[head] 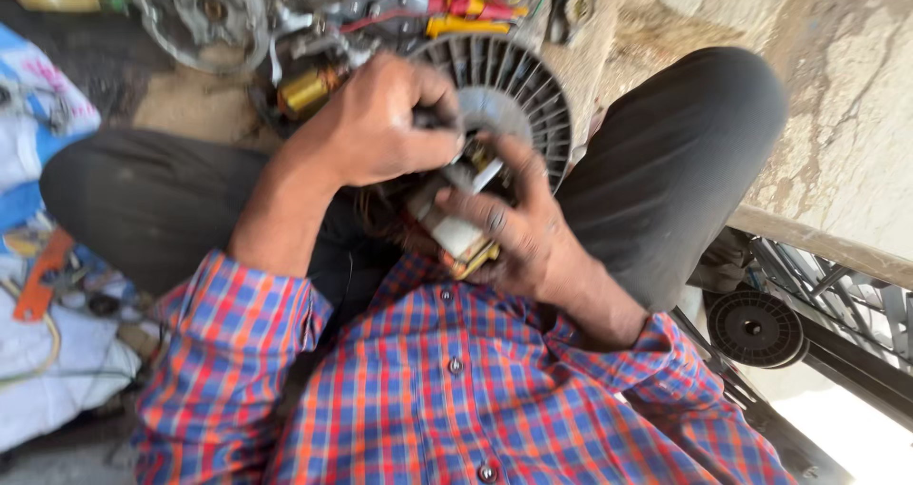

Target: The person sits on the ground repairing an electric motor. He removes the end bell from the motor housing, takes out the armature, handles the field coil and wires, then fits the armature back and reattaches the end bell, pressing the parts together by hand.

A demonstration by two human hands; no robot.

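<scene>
Gripping small motor assembly [455, 226] over lap, right hand [518, 228] cradles it from 4 o'clock; left hand [380, 124] clenched on its upper end at 11 o'clock. Risk: slip, since part is unsupported; copper windings could tear. Finned fan wheel [518, 95] close behind.

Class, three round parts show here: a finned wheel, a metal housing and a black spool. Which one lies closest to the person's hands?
The grey finned fan wheel, directly behind both hands. The metal housing and black spool lie well away.

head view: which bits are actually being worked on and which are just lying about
In hand: small motor part, gripped by right hand; left hand on its top; grey finned fan behind.

Lying about: brass-coloured part, yellow-handled tool, orange tool, black spool.
</scene>
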